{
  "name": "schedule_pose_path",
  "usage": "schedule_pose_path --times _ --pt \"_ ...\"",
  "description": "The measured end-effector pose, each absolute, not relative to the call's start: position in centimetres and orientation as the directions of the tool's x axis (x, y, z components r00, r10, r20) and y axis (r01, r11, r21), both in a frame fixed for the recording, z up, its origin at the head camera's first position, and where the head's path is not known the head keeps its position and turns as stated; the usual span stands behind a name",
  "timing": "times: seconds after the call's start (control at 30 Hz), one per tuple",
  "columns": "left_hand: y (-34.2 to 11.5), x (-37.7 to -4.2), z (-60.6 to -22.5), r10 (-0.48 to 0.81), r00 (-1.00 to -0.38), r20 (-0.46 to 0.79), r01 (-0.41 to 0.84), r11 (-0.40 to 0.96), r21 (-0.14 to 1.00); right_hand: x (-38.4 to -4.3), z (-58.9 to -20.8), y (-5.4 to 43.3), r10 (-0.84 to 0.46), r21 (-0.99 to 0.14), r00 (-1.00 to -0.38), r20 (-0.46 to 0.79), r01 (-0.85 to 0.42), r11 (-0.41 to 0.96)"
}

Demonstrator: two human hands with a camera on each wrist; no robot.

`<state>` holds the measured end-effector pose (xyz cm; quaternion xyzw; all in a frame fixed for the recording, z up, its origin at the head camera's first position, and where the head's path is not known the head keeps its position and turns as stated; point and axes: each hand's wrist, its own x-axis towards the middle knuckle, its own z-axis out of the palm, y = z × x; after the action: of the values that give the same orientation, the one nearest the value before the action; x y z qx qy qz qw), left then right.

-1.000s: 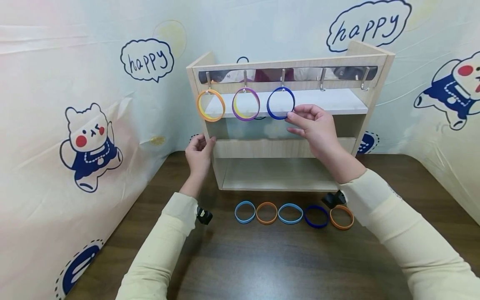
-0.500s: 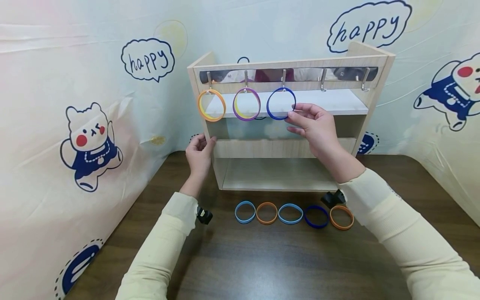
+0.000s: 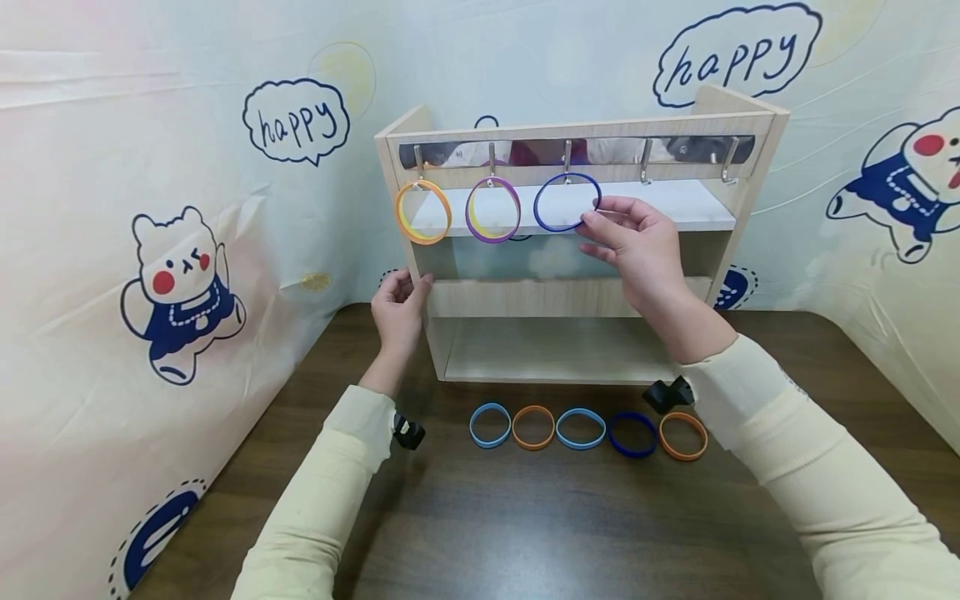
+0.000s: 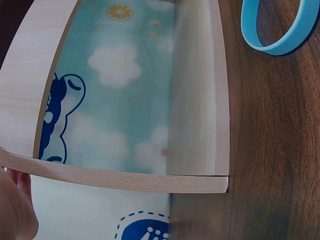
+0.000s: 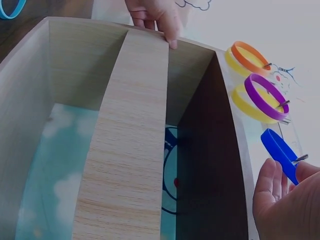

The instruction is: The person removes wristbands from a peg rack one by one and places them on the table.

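Note:
My right hand (image 3: 637, 246) pinches a dark blue silicone wristband (image 5: 277, 151) between thumb and fingers at its lower right. The band is at the middle hook (image 3: 567, 158), its top loop around the hook in the right wrist view. On the hooks to its left hang a purple wristband (image 5: 261, 90) with a yellow wristband (image 5: 245, 106), and an orange wristband (image 5: 250, 59) with another yellow one. My left hand (image 3: 400, 308) holds the left side panel (image 4: 120, 179) of the wooden shelf, thumb at the front edge; some fingers are hidden behind it.
Several wristbands lie in a row before the shelf: light blue (image 3: 491, 445), orange (image 3: 533, 447), light blue (image 3: 581, 447), dark blue (image 3: 632, 454) and orange (image 3: 682, 457). Two bare hooks, one of them the far right hook (image 3: 730, 158), are on the right of the metal strip.
My right hand has moved slightly up and right, drawing the lower part of the dark blue wristband with it, so it looks wider and tilted. My left hand stays put.

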<state>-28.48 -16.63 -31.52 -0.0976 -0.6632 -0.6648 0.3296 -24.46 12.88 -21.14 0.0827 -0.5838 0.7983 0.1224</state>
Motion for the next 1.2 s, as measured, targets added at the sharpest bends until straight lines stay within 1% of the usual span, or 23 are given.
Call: schedule_pose_path --times 0.27,0.63,0.8,1.07,1.2 --pt "-16.6 -28.5 -31.5 -0.314 -0.763 0.565 0.566 0.1 0.819 -23.8 -20.3 13.3 0.099 -0.883 -0.954 0.285 -0.301 -0.359" --pt "-16.7 -28.6 -31.6 -0.322 -0.775 0.543 0.542 0.103 0.834 -22.0 -20.0 13.9 0.088 -0.888 -0.952 0.293 -0.305 -0.345" --pt "-16.7 -28.7 -31.5 -0.324 -0.777 0.539 0.539 0.098 0.837 -21.2 -20.6 14.1 0.06 -0.902 -0.953 0.297 -0.301 -0.31" --pt "-16.6 -28.7 -31.5 -0.33 -0.772 0.543 0.54 0.109 0.835 -20.4 -22.8 14.3 -0.005 -0.911 -0.959 0.282 -0.266 -0.314" --pt "-16.6 -28.6 -31.5 -0.327 -0.779 0.535 0.529 0.115 0.841 -20.1 -24.3 14.3 -0.059 -0.924 -0.966 0.254 -0.224 -0.312"
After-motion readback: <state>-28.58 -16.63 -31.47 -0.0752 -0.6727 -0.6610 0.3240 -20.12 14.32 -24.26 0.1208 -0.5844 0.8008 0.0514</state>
